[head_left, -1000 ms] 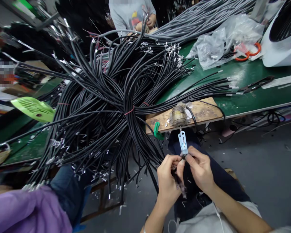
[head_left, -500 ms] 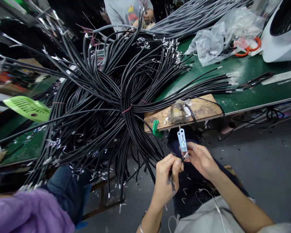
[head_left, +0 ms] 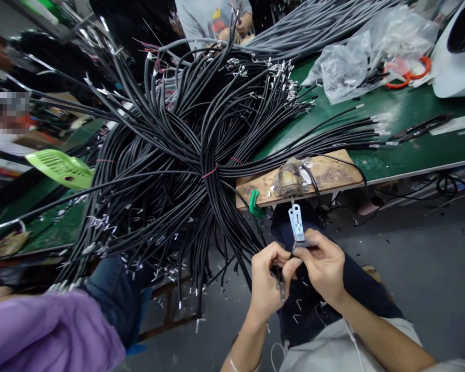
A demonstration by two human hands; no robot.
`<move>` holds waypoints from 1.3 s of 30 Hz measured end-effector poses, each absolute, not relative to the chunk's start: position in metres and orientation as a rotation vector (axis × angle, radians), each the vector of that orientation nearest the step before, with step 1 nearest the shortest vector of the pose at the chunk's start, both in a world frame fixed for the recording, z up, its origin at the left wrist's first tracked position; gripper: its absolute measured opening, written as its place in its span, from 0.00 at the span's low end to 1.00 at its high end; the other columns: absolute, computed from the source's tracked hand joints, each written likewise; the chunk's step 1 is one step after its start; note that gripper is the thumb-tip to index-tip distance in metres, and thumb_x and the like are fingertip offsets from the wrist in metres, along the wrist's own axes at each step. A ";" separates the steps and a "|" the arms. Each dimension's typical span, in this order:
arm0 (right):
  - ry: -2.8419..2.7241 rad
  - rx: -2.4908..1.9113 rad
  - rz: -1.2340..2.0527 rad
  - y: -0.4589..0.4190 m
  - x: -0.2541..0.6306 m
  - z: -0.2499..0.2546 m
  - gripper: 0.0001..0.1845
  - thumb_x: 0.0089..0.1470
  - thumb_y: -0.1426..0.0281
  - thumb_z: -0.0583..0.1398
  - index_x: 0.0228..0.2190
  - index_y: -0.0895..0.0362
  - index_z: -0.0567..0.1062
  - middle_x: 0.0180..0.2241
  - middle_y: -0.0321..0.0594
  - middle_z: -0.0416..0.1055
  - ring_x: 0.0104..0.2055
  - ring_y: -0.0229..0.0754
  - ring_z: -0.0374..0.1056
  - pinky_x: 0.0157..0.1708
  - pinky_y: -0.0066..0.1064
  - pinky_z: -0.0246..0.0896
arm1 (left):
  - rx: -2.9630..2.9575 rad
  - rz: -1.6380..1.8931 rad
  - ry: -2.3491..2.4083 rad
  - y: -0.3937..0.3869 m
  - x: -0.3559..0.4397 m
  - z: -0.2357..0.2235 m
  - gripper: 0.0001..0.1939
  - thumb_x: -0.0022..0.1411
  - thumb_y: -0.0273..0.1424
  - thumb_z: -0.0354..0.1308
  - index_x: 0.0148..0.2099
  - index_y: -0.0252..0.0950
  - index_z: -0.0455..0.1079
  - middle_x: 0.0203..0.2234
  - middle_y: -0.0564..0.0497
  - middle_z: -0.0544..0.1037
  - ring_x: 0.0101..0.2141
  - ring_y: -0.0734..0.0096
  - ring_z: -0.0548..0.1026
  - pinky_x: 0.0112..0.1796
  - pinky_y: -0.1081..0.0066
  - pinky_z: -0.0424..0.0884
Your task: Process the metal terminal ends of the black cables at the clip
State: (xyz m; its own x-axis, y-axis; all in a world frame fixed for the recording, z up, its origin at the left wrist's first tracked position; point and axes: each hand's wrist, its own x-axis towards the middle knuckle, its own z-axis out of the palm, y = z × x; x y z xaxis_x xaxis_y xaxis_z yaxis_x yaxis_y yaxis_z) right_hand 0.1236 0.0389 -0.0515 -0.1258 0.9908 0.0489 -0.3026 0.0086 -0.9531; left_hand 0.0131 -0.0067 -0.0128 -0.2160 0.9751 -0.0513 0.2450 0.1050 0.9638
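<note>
My left hand is closed around a black cable, part of which shows below the fingers. My right hand pinches at the cable's end, its fingertips close to my left thumb; the exact bit is mostly hidden. Just above the fingertips is a light blue clothespin, attached to the thin shaft of a small, grimy motor. That motor sits on a wooden board at the table's edge. To the left spreads a large bundle of black cables with bare or tinned ends, tied with red string.
A green clamp grips the board. On the green table lie pliers, orange-handled scissors, a plastic bag and grey cables. A green fan stands left. A person in a purple sleeve sits beside me; another sits opposite.
My right hand opened a little beside the clothespin, showing the cable's pale wire ends, and has closed on that end again. My left hand kept hold of the cable. The view shifted slightly.
</note>
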 end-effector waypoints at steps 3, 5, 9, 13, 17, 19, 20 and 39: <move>-1.298 -0.847 1.174 0.044 0.131 -0.052 0.04 0.49 0.71 0.65 0.24 0.54 0.76 0.26 0.41 0.70 0.29 0.43 0.64 0.33 0.37 0.61 | 1.249 1.144 1.604 -0.007 0.010 -0.012 0.14 0.61 0.35 0.57 0.26 0.33 0.66 0.18 0.56 0.64 0.16 0.81 0.62 0.18 0.78 0.57; -1.245 -0.803 1.458 0.050 0.135 -0.050 0.08 0.48 0.65 0.66 0.25 0.55 0.75 0.25 0.39 0.69 0.28 0.42 0.63 0.31 0.35 0.61 | 1.297 1.161 1.584 -0.007 0.007 -0.013 0.13 0.63 0.35 0.56 0.28 0.33 0.69 0.20 0.55 0.65 0.17 0.81 0.62 0.18 0.78 0.56; -0.888 -0.581 2.320 0.064 0.142 -0.044 0.20 0.41 0.56 0.69 0.25 0.59 0.72 0.20 0.33 0.61 0.21 0.33 0.55 0.22 0.26 0.52 | 1.441 1.277 1.494 -0.001 0.005 -0.015 0.11 0.59 0.35 0.61 0.28 0.34 0.72 0.21 0.52 0.69 0.22 0.75 0.66 0.23 0.75 0.61; -1.047 -0.551 2.586 0.088 0.161 -0.043 0.19 0.40 0.59 0.70 0.22 0.61 0.72 0.17 0.28 0.57 0.19 0.28 0.48 0.19 0.24 0.42 | 1.531 1.294 1.481 0.003 0.004 -0.014 0.09 0.55 0.32 0.65 0.27 0.34 0.72 0.21 0.52 0.70 0.24 0.73 0.68 0.26 0.73 0.63; -1.167 -0.763 2.271 0.113 0.166 -0.041 0.17 0.43 0.61 0.69 0.20 0.62 0.73 0.16 0.30 0.61 0.19 0.29 0.51 0.19 0.24 0.44 | 1.556 1.356 1.475 0.002 0.004 -0.015 0.07 0.53 0.29 0.67 0.27 0.35 0.73 0.21 0.52 0.72 0.24 0.73 0.69 0.27 0.74 0.64; -1.049 -0.704 2.207 0.115 0.155 -0.039 0.18 0.46 0.58 0.67 0.24 0.61 0.75 0.20 0.34 0.67 0.22 0.31 0.56 0.23 0.25 0.51 | 1.507 1.442 1.425 0.001 0.005 -0.017 0.07 0.52 0.29 0.68 0.27 0.35 0.73 0.21 0.53 0.72 0.24 0.74 0.69 0.26 0.74 0.64; -0.990 -0.633 2.225 0.113 0.147 -0.038 0.19 0.48 0.55 0.65 0.26 0.61 0.76 0.23 0.37 0.69 0.24 0.33 0.59 0.25 0.26 0.54 | 1.468 1.486 1.393 0.001 0.005 -0.019 0.07 0.52 0.29 0.68 0.27 0.35 0.73 0.21 0.53 0.72 0.24 0.74 0.69 0.26 0.74 0.64; -0.678 -0.661 2.184 0.099 0.115 -0.023 0.23 0.43 0.52 0.67 0.21 0.61 0.77 0.18 0.36 0.67 0.20 0.33 0.59 0.20 0.25 0.54 | 1.304 1.559 1.456 0.015 0.013 -0.024 0.06 0.50 0.23 0.67 0.27 0.35 0.72 0.22 0.55 0.70 0.25 0.76 0.68 0.28 0.76 0.63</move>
State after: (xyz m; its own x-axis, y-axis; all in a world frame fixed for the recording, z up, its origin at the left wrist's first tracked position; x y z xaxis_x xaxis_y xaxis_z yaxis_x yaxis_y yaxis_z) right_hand 0.1150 0.0993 -0.0234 -0.5911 0.7692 -0.2427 -0.4966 -0.5841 -0.6421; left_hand 0.0135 0.0147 -0.0237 -0.3113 0.9202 0.2372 0.1736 -0.1903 0.9663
